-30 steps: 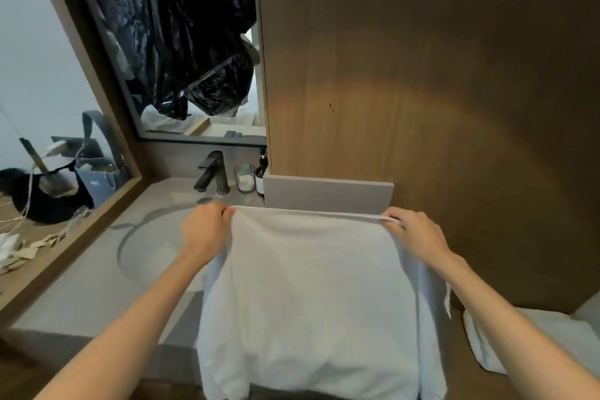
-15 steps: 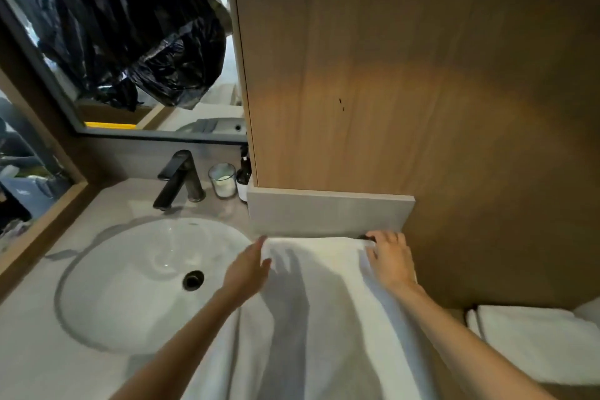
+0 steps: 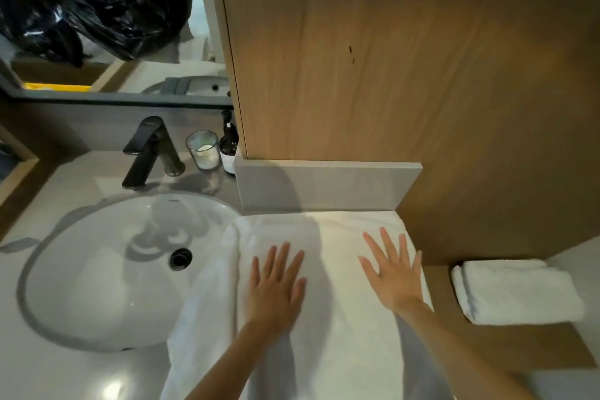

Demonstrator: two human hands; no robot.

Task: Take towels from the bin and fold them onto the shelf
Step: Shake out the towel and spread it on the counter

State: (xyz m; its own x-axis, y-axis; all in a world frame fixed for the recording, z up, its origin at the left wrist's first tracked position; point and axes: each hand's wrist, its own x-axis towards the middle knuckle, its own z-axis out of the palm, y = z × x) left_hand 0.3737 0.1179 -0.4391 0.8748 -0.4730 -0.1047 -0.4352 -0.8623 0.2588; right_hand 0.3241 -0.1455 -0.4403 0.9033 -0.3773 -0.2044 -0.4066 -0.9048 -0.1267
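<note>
While both palms lay flat and spread on the towel [image 3: 324, 269], nothing was gripped — the left hand [image 3: 276, 286] and right hand [image 3: 394, 273] only pressed down. It lay on the counter [image 3: 48, 367] beside the sink [image 3: 97, 269], far edge against the grey ledge [image 3: 328, 185]. Its long axis ran toward the person, the near end out of view. A loose flap drooped over the basin rim — likely to slip in or skew the next fold. One folded towel [image 3: 516, 292] sat on the shelf [image 3: 519, 347].
</note>
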